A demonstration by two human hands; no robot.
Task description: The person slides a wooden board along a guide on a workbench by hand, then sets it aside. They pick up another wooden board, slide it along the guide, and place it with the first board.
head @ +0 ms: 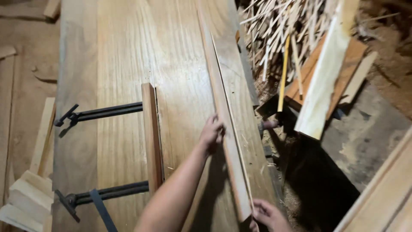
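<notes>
A long narrow wooden strip point(223, 107) lies tilted on edge along the right side of a wide plank bench top point(124, 56). A thin pale sliver point(234, 124) runs along its right face. My left hand point(212, 131) grips the strip about midway, fingers curled over its left edge. At the bottom of the view, my right hand point(268, 215) holds the strip's near end, partly cut off by the frame. Left of my left arm, a short upright wooden batten point(152, 137) is pressed against the plank by two black bar clamps, an upper clamp point(103, 112) and a lower clamp point(107, 193).
A heap of thin wood offcuts point(279, 25) lies beyond the bench's right edge, with a pale board point(326, 73) and a yellow stick point(283, 73) leaning there. Stacked wood blocks point(30, 197) sit at lower left. Sawdust covers the floor point(386, 51).
</notes>
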